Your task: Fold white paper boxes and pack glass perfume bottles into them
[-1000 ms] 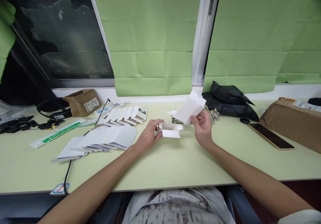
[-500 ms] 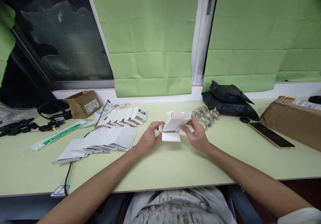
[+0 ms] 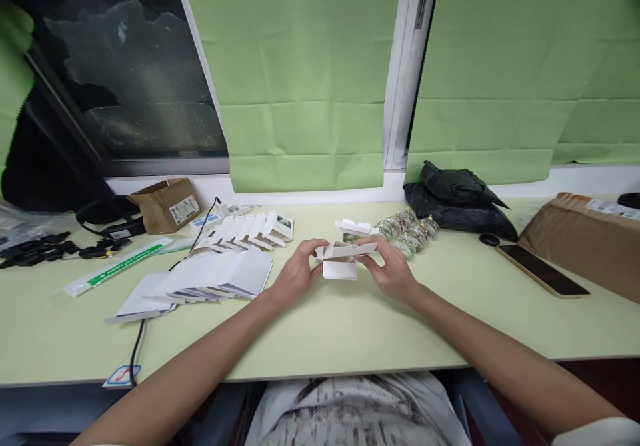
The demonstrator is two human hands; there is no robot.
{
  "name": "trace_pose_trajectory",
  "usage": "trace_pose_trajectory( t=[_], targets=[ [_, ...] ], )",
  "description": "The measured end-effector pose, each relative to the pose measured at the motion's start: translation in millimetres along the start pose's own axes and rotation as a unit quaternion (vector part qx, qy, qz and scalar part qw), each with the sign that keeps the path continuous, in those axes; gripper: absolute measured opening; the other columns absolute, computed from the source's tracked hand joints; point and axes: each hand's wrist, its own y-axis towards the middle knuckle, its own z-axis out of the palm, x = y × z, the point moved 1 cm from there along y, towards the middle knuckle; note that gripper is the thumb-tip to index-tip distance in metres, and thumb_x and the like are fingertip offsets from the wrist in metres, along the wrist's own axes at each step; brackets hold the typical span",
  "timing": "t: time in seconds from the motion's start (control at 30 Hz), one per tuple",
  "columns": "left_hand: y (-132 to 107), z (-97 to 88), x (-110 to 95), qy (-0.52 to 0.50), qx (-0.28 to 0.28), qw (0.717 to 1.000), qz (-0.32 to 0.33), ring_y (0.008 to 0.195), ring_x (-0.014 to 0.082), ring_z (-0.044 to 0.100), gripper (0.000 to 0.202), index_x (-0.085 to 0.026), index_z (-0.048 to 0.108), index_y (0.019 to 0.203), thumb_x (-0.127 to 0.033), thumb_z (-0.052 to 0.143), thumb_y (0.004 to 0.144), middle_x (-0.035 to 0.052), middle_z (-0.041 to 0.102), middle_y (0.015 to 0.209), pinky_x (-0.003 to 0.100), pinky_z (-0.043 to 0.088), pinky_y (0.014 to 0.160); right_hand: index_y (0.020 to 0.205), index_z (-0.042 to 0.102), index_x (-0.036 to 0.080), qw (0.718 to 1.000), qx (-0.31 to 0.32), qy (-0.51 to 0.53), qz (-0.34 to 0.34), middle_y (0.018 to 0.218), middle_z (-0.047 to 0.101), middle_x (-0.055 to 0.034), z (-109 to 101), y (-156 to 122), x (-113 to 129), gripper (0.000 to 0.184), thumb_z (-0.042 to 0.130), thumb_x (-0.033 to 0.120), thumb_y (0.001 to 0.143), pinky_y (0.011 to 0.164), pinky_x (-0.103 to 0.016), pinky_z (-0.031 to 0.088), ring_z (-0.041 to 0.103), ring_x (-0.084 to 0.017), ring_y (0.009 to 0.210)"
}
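Observation:
A small white cardboard box [image 3: 345,251] is held between my two hands above the table, its end flaps unfolded. My left hand [image 3: 299,268] pinches its left side. On the right edge my right hand [image 3: 393,271] grips it between thumb and fingers. One flap hangs down toward me, and part of a printed side shows at the back. To the left lies a fanned stack of flat white boxes [image 3: 215,276]. Behind that stack stands a row of white boxes [image 3: 250,229]. Clear glass-like ornaments [image 3: 407,233] sit just beyond my right hand.
Black plastic bags [image 3: 457,199] lie at the back right, near a phone [image 3: 543,271] and a large cardboard box [image 3: 585,239]. An opened brown box [image 3: 167,206] stands at the back left. A black cable [image 3: 137,349] runs over the table's front edge.
The white box has tilted and opened out from a flatter shape, so its walls and far flap now show. Both hands keep nearly the same place.

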Motion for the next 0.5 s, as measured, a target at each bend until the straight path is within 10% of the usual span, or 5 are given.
trace_pose_trajectory(
  t=[0.5],
  targets=[
    [2.7, -7.7, -3.5, -0.010, 0.036, 0.998, -0.055, 0.128, 0.0253, 0.062, 0.044, -0.027, 0.046, 0.145, -0.022, 0.059, 0.103, 0.0107, 0.064, 0.136, 0.043, 0.054, 0.105, 0.120, 0.067, 0.032, 0.999, 0.019, 0.027, 0.001, 0.115, 0.076, -0.0054, -0.6, -1.9, -0.9, 0.019, 0.059, 0.026, 0.104, 0.086, -0.040, 0.060, 0.073, -0.025, 0.104]
  ],
)
